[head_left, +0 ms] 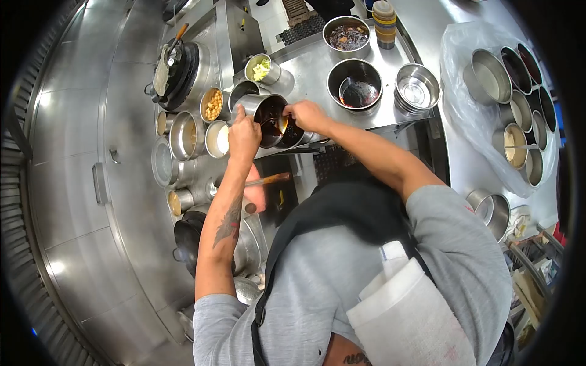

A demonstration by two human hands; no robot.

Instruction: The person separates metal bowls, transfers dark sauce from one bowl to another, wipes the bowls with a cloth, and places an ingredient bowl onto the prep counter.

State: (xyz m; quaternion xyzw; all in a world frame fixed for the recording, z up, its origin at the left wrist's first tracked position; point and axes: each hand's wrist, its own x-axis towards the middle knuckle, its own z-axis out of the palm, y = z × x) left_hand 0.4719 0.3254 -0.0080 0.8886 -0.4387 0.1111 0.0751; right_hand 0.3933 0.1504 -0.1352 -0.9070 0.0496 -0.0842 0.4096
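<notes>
My left hand (pixel 245 133) grips a steel pot (pixel 251 105) at its side, tipped so that its mouth faces right. Dark brown liquid coats the inside. My right hand (pixel 309 117) is closed at the mouth's right edge, with its fingertips inside. A shiny amber streak shows below those fingers; whether it is a tool or running sauce I cannot make out. Under the tilted mouth sits a container of dark sauce (pixel 292 135), partly hidden. Close to my left hand stand a pot of white contents (pixel 218 139) and a pot of golden-brown pieces (pixel 212 105).
On the steel counter stand a pot with dark residue (pixel 354 68), a pot of dark liquid (pixel 347 38), stacked steel pots (pixel 417 87) and a squeeze bottle (pixel 384 24). A plastic-lined group of pots (pixel 488 76) is at right. A wok (pixel 183 70) is at left.
</notes>
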